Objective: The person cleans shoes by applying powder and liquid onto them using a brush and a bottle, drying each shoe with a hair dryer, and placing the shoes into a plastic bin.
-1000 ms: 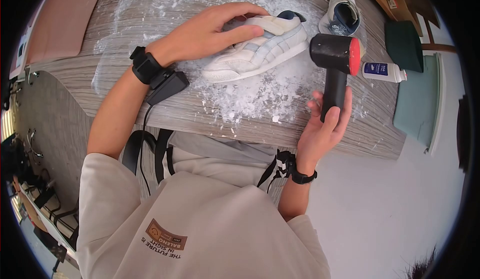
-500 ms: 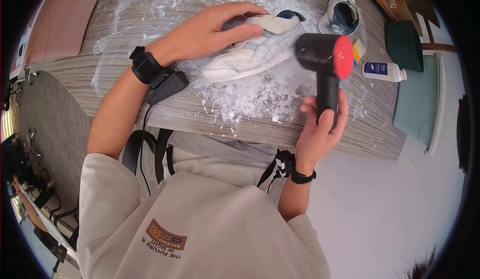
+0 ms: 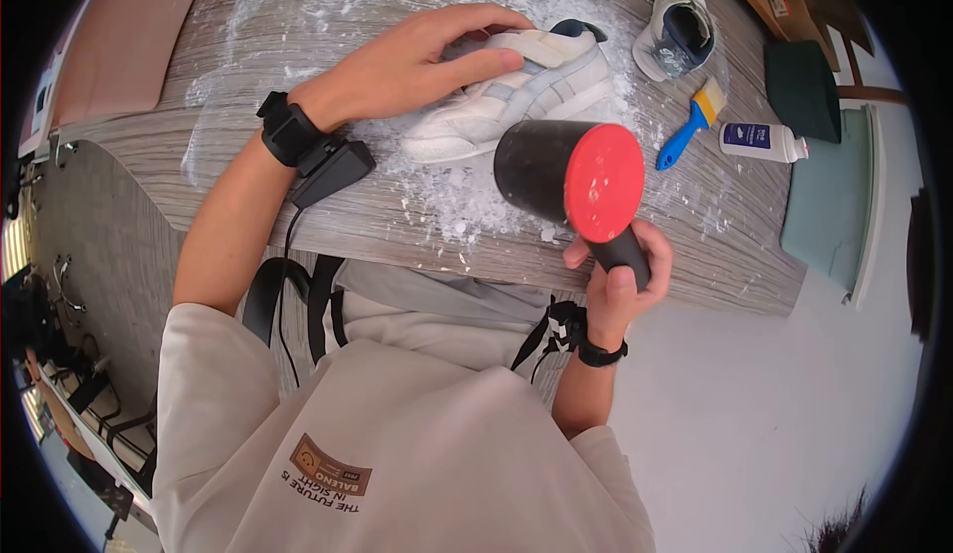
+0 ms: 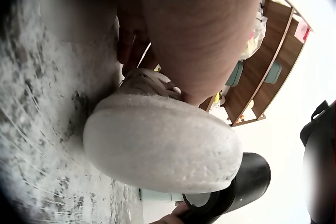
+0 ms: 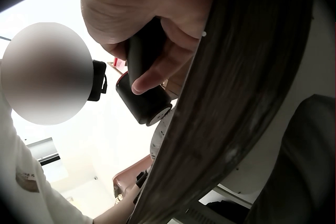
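My left hand [image 3: 402,62] grips a white sneaker [image 3: 486,121] across its top, thumb on the near side and the other fingers over the far side. The sneaker has pale grey stripes and a dark blue lining, with its toe pointing left; in the left wrist view its rounded toe [image 4: 163,142] fills the middle. My right hand [image 3: 615,300] holds a black hair dryer [image 3: 536,166] by the handle, fingers wrapped round it. Its red back end faces up toward the head camera and its barrel overlaps the sneaker's heel side. The nozzle [image 4: 199,199] is turned toward the shoe.
White powder and flakes [image 3: 457,220] cover the wooden table. At the right are a second sneaker [image 3: 660,42], a blue-handled paintbrush [image 3: 685,136] and a white bottle [image 3: 762,142]. A dark green container [image 3: 802,91] stands at the table's right edge.
The right hand has tilted the hair dryer and brought it left and nearer the body, uncovering the paintbrush. The left hand and the sneaker have stayed in place.
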{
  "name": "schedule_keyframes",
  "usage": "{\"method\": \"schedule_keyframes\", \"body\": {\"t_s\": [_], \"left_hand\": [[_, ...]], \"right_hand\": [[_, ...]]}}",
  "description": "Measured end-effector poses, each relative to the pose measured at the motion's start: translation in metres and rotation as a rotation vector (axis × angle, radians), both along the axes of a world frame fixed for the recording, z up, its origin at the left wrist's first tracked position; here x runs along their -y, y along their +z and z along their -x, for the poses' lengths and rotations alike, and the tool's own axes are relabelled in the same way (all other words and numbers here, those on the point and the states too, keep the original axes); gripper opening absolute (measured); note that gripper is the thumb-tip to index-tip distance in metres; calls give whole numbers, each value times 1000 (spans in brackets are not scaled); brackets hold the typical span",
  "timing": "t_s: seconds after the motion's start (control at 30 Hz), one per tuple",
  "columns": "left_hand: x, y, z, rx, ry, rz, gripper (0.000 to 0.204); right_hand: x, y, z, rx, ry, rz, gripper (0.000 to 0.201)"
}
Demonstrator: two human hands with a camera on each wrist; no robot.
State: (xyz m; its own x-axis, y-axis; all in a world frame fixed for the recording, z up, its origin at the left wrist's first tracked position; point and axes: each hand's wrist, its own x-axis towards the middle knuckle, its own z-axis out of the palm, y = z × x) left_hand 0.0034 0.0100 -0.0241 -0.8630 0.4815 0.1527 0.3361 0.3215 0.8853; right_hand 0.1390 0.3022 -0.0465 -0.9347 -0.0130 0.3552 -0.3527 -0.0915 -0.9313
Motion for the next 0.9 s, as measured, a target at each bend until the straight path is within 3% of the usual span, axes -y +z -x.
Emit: {"method": "schedule_keyframes", "body": {"t_s": [0.23, 0.37, 0.57, 0.73, 0.9], "left_hand": [[0, -2, 1, -34, 4, 31, 43], [1, -2, 0, -30, 9, 36, 43], [1, -2, 1, -25, -1, 20, 43], [0, -4, 1, 9, 7, -9, 43], [0, -3, 2, -11, 5, 27, 45]], "right_hand": [[13, 9, 15, 94, -230, 17, 63], [19, 12, 19, 95, -269, 23, 66], [-7, -2, -1, -11, 108, 80, 59], [0, -2, 2, -38, 103, 51, 56], [14, 11, 19, 119, -227, 9, 62]]}}
